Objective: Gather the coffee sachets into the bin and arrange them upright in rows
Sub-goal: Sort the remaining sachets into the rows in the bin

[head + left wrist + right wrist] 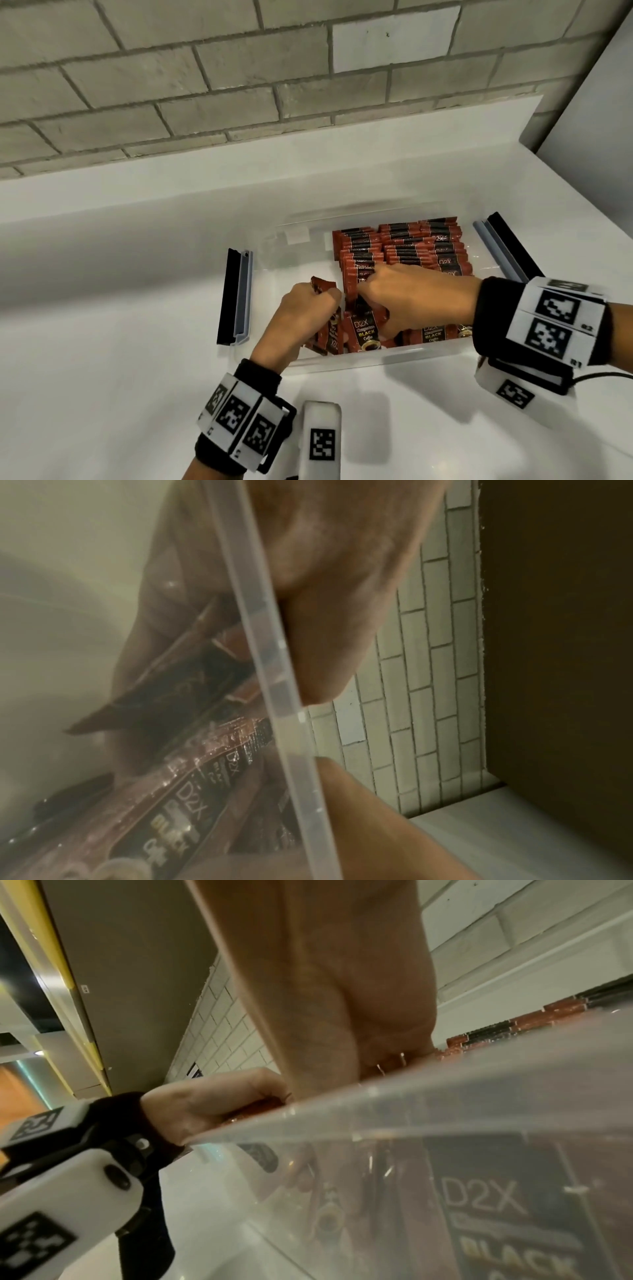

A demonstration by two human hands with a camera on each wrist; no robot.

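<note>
A clear plastic bin (376, 359) stands on the white counter. Red and black coffee sachets (421, 246) stand upright in rows in its back right part. More sachets (366, 334) lean loosely along the front wall. My left hand (329, 298) is inside the bin at the front left and grips a bunch of sachets (322, 284) whose tops stick up above the fist. My right hand (370, 301) reaches in from the right and holds the end of a row between fingers and thumb. Both wrist views look through the bin wall (274, 669) (411, 1096) at printed sachets (192, 791) (496, 1204).
A black and grey-blue bar (236, 298) lies left of the bin and another bar (503, 246) lies on its right. A white marker block (322, 438) sits at the counter's near edge. A brick wall (239, 85) rises behind the counter.
</note>
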